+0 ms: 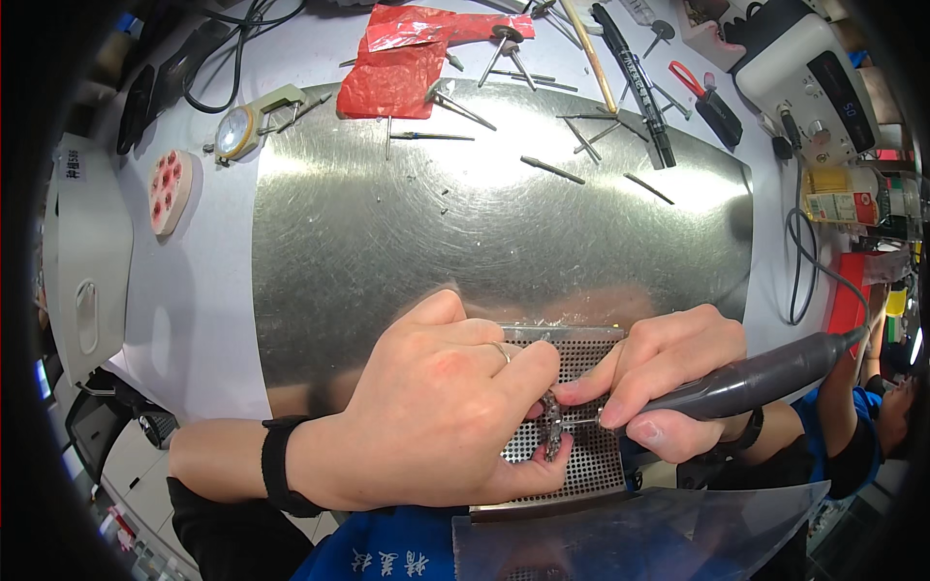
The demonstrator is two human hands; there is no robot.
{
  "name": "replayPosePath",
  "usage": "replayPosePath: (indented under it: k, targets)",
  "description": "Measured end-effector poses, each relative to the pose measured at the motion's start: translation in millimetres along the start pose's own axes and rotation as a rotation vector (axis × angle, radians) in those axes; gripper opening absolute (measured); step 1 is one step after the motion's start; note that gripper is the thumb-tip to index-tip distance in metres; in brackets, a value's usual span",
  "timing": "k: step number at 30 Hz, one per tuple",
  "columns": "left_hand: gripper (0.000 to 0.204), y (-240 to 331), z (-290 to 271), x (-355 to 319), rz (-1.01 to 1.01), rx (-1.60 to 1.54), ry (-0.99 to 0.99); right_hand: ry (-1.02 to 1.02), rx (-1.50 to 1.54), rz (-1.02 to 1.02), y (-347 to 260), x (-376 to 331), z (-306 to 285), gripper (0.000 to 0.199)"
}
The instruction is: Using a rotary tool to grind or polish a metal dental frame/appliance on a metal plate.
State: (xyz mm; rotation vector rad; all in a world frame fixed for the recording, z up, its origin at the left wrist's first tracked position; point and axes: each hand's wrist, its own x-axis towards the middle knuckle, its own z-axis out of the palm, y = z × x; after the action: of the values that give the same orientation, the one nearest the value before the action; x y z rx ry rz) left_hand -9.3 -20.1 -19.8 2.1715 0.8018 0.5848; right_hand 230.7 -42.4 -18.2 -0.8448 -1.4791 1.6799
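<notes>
Pinched between the thumb and fingers of my left hand point(436, 402) is a small, dark, bumpy metal piece point(553, 426), curved like a dental framework; the fingers hide part of it. My right hand point(673, 373) is closed around a dark grey rotary handpiece point(760, 381), its body pointing off to the right. From its front a thin burr shank point(581, 421) reaches the metal piece and appears to touch it. Both hands are over a perforated metal grate point(596, 473) at the near edge of the bench.
A shiny metal sheet point(387, 223) covers the bench middle. Loose burrs point(552, 169), a black marker point(635, 82) and red packets point(392, 77) lie at the back. A dial gauge point(235, 133) and dental model point(170, 192) sit left. The handpiece cord point(799, 252) leads to a control box point(809, 82). A clear shield point(630, 533) is in front.
</notes>
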Motion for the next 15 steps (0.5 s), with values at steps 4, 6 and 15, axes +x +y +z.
replayPosePath:
  k: [4,6,15]
  targets:
    - [0.035,0.1,0.9,0.2,0.003,0.004,0.005,0.010,0.031,0.002,-1.4,0.8,1.4,0.016]
    - [0.035,0.8,0.6,0.1,0.001,0.006,0.000,-0.004,0.015,-0.001,-2.1,0.7,-0.1,0.015]
    - [0.036,1.0,0.9,0.4,0.007,0.001,0.001,0.007,0.015,-0.019,-1.1,-0.9,0.8,0.015]
